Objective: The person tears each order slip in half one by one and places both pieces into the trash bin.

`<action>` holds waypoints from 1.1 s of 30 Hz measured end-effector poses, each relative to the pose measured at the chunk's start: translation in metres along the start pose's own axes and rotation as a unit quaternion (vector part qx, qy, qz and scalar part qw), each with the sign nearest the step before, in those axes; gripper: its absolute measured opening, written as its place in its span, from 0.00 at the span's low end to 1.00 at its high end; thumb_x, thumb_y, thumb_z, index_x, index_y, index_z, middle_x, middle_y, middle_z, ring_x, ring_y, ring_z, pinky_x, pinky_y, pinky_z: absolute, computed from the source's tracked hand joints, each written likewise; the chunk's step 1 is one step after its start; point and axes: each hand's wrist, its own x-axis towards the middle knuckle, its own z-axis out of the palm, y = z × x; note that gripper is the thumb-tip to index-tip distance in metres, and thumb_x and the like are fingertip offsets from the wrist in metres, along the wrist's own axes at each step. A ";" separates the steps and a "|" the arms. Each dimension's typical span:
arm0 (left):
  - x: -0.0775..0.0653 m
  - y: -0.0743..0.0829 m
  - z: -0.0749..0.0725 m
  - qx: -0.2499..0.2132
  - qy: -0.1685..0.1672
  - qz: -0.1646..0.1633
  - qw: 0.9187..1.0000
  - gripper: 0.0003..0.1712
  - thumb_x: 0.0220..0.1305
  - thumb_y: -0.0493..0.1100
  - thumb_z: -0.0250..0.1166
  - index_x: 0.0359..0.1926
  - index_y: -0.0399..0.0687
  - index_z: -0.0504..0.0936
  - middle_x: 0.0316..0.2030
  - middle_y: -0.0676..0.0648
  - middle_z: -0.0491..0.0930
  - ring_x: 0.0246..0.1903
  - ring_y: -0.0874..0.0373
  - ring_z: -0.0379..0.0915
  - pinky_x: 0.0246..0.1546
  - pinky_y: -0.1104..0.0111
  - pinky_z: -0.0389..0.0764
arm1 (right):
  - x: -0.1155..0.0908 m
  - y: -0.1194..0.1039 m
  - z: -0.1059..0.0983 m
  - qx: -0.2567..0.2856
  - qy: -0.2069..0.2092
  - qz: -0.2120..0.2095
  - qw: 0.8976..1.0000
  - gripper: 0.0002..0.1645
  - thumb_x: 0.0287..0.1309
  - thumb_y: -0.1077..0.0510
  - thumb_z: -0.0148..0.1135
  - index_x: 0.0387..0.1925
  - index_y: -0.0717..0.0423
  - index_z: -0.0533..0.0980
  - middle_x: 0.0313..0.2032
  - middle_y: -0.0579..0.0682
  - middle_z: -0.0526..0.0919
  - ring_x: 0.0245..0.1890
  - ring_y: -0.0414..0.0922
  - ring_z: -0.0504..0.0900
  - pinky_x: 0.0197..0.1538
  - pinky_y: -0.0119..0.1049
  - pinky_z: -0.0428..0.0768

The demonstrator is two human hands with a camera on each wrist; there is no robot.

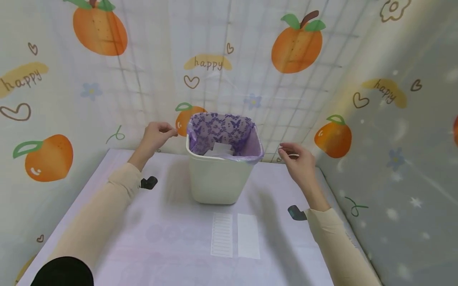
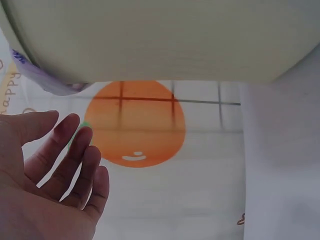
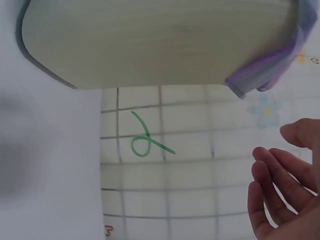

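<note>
A pale trash bin [image 1: 220,180] stands upright on the table, lined with a purple patterned trash bag [image 1: 229,129] folded over its rim. White pieces of paper or card [image 1: 219,149] lie inside. My left hand [image 1: 157,137] hovers left of the rim, apart from it; in the left wrist view its fingers [image 2: 82,165] are loosely bent and hold nothing. To the right of the bin, also apart, my right hand [image 1: 297,161] is raised with relaxed, slightly bent fingers [image 3: 282,182] and nothing between them. Part of the bag overhangs the bin wall [image 3: 150,45] in the right wrist view.
Two white paper strips [image 1: 222,235], one lined, lie side by side on the light table [image 1: 161,246] in front of the bin. A curtain printed with oranges [image 1: 211,24] hangs behind and along the sides, with grid wire showing through. A black rounded shape [image 1: 64,272] covers the lower left corner.
</note>
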 end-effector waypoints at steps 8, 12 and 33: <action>-0.005 -0.018 0.009 0.012 -0.020 -0.001 1.000 0.14 0.74 0.46 0.67 0.42 0.39 0.90 0.44 0.42 0.90 0.51 0.48 0.82 0.58 0.56 0.76 | -0.011 0.013 0.020 0.013 0.003 -0.018 1.000 0.14 0.72 0.56 0.67 0.52 0.60 0.86 0.46 0.56 0.91 0.42 0.45 0.87 0.45 0.15 0.76; -0.008 -0.025 0.015 0.012 -0.025 -0.003 1.000 0.14 0.74 0.47 0.67 0.43 0.40 0.90 0.44 0.41 0.90 0.51 0.49 0.81 0.57 0.55 0.77 | -0.020 0.020 0.030 0.037 0.019 -0.021 0.999 0.11 0.70 0.60 0.68 0.50 0.60 0.87 0.44 0.55 0.92 0.38 0.35 0.85 0.44 0.17 0.78; -0.033 -0.073 0.040 -0.009 -0.018 0.005 1.000 0.10 0.73 0.42 0.68 0.41 0.40 0.91 0.40 0.42 0.91 0.45 0.49 0.83 0.57 0.52 0.78 | -0.074 0.060 0.092 0.108 0.015 0.072 0.991 0.09 0.70 0.60 0.68 0.48 0.57 0.88 0.42 0.55 0.92 0.37 0.30 0.85 0.38 0.18 0.78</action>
